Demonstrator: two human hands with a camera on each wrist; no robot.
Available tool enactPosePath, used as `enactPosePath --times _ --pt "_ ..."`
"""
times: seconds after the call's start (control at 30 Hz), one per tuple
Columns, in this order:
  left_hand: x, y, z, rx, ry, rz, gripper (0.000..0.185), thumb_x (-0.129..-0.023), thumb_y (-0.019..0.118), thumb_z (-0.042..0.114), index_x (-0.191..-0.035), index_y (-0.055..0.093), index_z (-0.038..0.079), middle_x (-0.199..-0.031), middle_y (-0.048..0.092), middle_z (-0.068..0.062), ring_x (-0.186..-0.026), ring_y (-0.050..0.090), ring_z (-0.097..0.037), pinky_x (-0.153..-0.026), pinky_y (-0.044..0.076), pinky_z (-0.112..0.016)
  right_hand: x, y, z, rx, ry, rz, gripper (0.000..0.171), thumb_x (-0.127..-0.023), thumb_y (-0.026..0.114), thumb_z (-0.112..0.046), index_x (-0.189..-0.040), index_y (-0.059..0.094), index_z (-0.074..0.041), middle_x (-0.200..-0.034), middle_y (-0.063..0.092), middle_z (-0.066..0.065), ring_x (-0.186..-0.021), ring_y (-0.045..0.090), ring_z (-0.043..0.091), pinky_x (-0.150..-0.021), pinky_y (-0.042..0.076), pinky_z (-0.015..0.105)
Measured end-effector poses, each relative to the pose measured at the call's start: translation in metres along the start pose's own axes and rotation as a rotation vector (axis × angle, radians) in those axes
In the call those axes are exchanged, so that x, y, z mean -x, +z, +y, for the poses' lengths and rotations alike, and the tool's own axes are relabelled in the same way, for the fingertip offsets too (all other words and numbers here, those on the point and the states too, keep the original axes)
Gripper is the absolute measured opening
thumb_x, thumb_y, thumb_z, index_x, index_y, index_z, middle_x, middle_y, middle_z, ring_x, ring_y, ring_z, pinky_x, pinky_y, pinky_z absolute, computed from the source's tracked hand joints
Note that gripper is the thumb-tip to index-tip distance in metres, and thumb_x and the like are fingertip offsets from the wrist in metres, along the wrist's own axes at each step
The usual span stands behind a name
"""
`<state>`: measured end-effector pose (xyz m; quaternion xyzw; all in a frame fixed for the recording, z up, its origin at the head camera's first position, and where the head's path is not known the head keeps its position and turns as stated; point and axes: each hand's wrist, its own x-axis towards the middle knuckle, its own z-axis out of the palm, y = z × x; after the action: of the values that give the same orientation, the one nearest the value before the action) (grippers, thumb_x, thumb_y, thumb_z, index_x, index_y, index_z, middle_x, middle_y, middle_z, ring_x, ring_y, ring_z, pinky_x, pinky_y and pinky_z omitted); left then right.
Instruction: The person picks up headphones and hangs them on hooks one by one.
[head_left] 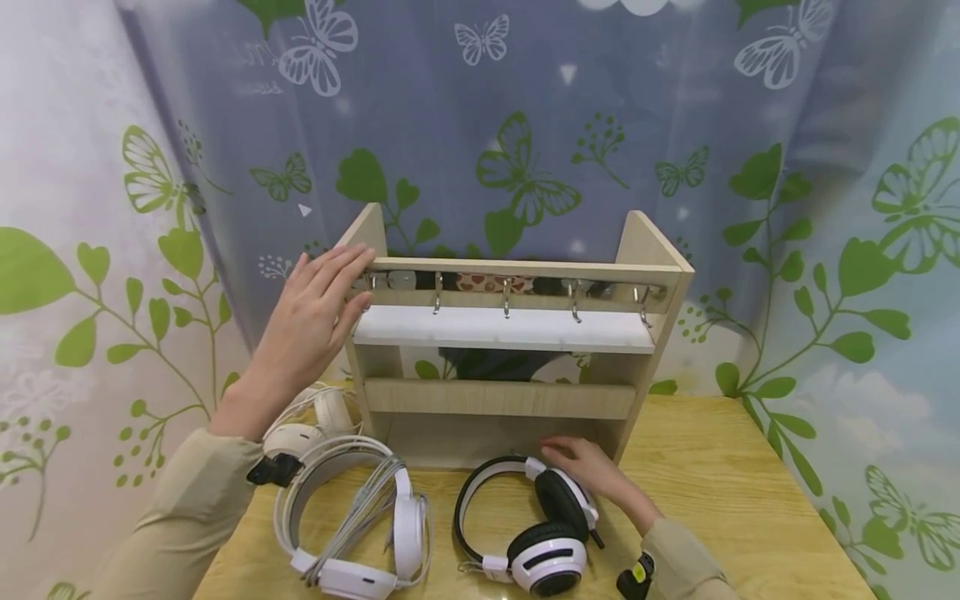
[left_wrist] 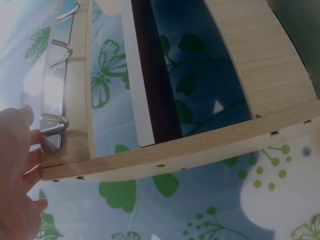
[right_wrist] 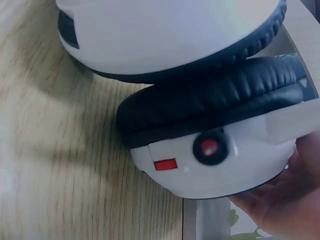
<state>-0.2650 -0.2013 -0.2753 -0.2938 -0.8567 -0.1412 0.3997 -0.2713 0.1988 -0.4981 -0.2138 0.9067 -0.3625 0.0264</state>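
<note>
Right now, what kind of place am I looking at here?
Probably a home room or a staged set: a butterfly-printed curtain as backdrop, a light wooden table, and a small wooden rack with metal hooks beside two headsets.

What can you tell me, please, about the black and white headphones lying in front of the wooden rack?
The black and white headphones lie flat on the wooden table, just before the wooden rack. They look like glossy plastic: a white headband edged in black, and thick black padded ear cushions on white cups. The right wrist view shows a red mark and a round black knob with a red centre on one cup. The right hand rests on the upper cup.
</note>
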Motion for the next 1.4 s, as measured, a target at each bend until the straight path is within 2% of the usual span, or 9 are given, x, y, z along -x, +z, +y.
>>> enactPosePath --times 0.2,0.37,0.57,0.73,0.87,0.97,1.2,1.4 --pt "0.001 0.001 -0.002 0.002 0.017 0.004 0.052 -0.104 0.058 0.021 -0.152 0.045 0.007 -0.154 0.047 -0.014 -0.144 0.039 -0.034 -0.123 0.018 -0.057 -0.004 0.001 -0.001 -0.094 0.009 -0.044 0.039 -0.107 0.053 -0.029 -0.130 0.067 0.000 -0.130 0.066 0.019 -0.126 0.058 0.040 -0.105 0.046 0.055" --pt "0.001 0.003 -0.001 -0.004 0.014 0.020 0.050 -0.105 0.055 0.024 -0.152 0.046 0.007 -0.153 0.047 -0.013 -0.143 0.039 -0.034 -0.123 0.018 -0.056 -0.008 0.001 0.001 -0.136 0.032 -0.084 0.041 -0.108 0.050 -0.030 -0.132 0.065 -0.001 -0.132 0.066 0.018 -0.127 0.057 0.038 -0.106 0.046 0.052" --pt "-0.001 0.005 0.004 -0.029 0.003 0.027 0.051 -0.104 0.058 0.022 -0.151 0.047 0.005 -0.152 0.048 -0.014 -0.143 0.040 -0.034 -0.123 0.018 -0.057 -0.012 0.002 0.004 -0.174 0.084 -0.117 0.043 -0.107 0.050 -0.031 -0.132 0.065 0.000 -0.131 0.066 0.018 -0.125 0.059 0.035 -0.102 0.050 0.046" --pt "-0.001 0.005 0.005 -0.041 -0.007 0.035 0.052 -0.102 0.061 0.021 -0.149 0.048 0.005 -0.151 0.049 -0.013 -0.142 0.041 -0.034 -0.123 0.018 -0.057 -0.016 0.001 0.002 -0.207 0.084 -0.159 0.044 -0.107 0.050 -0.028 -0.131 0.063 0.008 -0.128 0.066 0.023 -0.117 0.064 0.035 -0.096 0.054 0.044" --pt "0.000 0.005 0.004 -0.050 -0.014 0.044 0.052 -0.101 0.062 0.022 -0.148 0.049 0.004 -0.151 0.050 -0.014 -0.142 0.041 -0.034 -0.123 0.017 -0.058 -0.020 -0.001 0.000 -0.203 0.087 -0.211 0.043 -0.107 0.051 -0.027 -0.128 0.065 0.009 -0.125 0.068 0.022 -0.115 0.065 0.035 -0.095 0.054 0.045" --pt "0.000 0.006 0.004 -0.056 -0.021 0.044 0.053 -0.101 0.063 0.023 -0.148 0.049 0.005 -0.151 0.050 -0.013 -0.143 0.040 -0.034 -0.123 0.015 -0.058 -0.023 -0.002 -0.001 -0.173 0.092 -0.236 0.042 -0.106 0.053 -0.029 -0.124 0.069 0.005 -0.122 0.070 0.018 -0.114 0.065 0.032 -0.096 0.052 0.046" --pt "0.000 0.007 0.005 -0.063 -0.034 0.051 0.053 -0.101 0.064 0.023 -0.148 0.049 0.005 -0.151 0.049 -0.013 -0.144 0.039 -0.034 -0.124 0.013 -0.057 -0.029 0.002 0.001 -0.121 0.094 -0.249 0.039 -0.104 0.057 -0.033 -0.116 0.073 0.001 -0.112 0.073 0.011 -0.102 0.065 0.021 -0.088 0.052 0.038" --pt "0.000 0.007 0.006 -0.068 -0.038 0.056 0.051 -0.101 0.063 0.023 -0.147 0.051 0.005 -0.150 0.051 -0.013 -0.144 0.040 -0.033 -0.125 0.012 -0.056 -0.028 0.003 -0.001 -0.102 0.071 -0.266 0.039 -0.103 0.059 -0.031 -0.119 0.072 0.002 -0.117 0.072 0.013 -0.108 0.066 0.026 -0.091 0.053 0.041"
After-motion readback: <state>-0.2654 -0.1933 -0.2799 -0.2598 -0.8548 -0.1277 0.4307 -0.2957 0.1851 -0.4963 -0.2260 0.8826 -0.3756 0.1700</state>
